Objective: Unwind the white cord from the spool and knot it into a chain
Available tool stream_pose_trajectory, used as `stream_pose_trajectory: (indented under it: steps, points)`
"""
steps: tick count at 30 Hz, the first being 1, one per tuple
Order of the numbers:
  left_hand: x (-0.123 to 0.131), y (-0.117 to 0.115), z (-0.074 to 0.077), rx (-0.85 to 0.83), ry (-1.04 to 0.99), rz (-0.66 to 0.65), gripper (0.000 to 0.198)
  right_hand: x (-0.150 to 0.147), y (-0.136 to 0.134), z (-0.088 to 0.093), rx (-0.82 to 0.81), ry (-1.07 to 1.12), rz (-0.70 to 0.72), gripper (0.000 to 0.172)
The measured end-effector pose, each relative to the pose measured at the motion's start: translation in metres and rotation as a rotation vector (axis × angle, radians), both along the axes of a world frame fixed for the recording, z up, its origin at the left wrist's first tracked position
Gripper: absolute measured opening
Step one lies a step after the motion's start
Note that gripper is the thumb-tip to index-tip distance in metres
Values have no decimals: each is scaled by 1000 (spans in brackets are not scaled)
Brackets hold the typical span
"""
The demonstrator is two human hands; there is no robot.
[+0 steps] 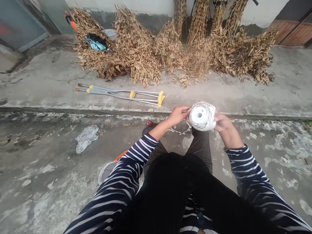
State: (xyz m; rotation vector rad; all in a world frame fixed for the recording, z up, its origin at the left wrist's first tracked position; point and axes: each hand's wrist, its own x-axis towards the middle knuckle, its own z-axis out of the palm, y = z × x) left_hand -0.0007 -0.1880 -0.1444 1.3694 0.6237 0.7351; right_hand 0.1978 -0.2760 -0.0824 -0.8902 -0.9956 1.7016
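A thick spool of white cord [206,125] is held up in front of my knees, its round white end with a central hole facing me. On its right side, my right hand [223,123] is closed around the edge, with the fingertips hidden behind the windings. The fingers of my left hand [179,114] are pressed together against the spool's left edge; whether they also pinch a strand I cannot tell. A loose, kinked length of cord [179,132] dangles below my left hand, between my legs.
A pair of crutches [122,94] with yellow pads lies on the raised concrete ledge [53,87]. Bundles of dried stalks [141,52] lean on the wall. A blue and black cloth [96,43] rests among them. A crumpled clear plastic bag [87,138] lies on the lower ground, left.
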Motion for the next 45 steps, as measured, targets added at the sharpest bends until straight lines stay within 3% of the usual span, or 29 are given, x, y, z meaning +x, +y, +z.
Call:
stream_pose_trajectory:
  steps: [4, 9, 16, 21, 28, 32, 36, 40, 45]
  points:
    - [-24, 1, 12, 33, 48, 46, 25, 6, -10, -6, -5, -35, -40, 86]
    - [-42, 4, 27, -121, -28, -88, 26, 6, -17, -9, -12, -81, -43, 86]
    - [-38, 15, 8, -329, 172, -305, 21, -7, -20, -5, 32, -149, 42, 85]
    - [-34, 20, 19, -230, 285, -277, 17, -3, -23, -2, 105, -238, 100, 93]
    - [-51, 39, 43, -192, 233, -184, 21, -5, -29, 5, 203, -322, 164, 91]
    - [-54, 50, 43, -221, 229, -228, 26, -16, -27, 12, 265, -348, 207, 93]
    - [-49, 56, 39, -206, 359, -318, 23, -21, -26, 14, 295, -372, 234, 82]
    - [-47, 54, 36, -146, 386, -479, 13, -19, -28, 6, 251, -343, 160, 78]
    - [-59, 39, 41, -135, 263, -511, 26, -12, -27, -5, 108, -262, 64, 84]
